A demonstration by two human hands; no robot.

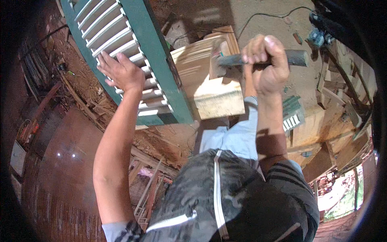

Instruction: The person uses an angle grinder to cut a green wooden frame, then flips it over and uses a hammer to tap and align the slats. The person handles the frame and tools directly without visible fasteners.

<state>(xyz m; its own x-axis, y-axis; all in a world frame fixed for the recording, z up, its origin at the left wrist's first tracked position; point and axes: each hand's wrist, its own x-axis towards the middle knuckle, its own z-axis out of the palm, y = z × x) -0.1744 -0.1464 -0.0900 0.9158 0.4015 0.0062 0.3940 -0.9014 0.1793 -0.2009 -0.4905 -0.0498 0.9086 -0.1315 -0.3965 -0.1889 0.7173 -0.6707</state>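
Observation:
A louvred shutter (159, 52) with a dark green frame and pale slats slants across the upper left, resting partly beside a block-like wooden bench (219, 99). My left hand (123, 73) lies on the slats with its fingers stretched out, holding nothing. Over the bench my right hand (266, 64) is closed round a hammer (296, 58) with a thick dark handle. The hammer lies crosswise, its left end above the bench top; that end is blurred and partly in shadow. The hammer is apart from the shutter.
Another small green louvred piece (292, 115) lies to the right, by a long wooden board (318, 131). Wood offcuts (338, 86) are heaped at the far right. A black cable (266, 15) curves over the floor at the top. Thin wooden strips (151, 189) stand at lower left.

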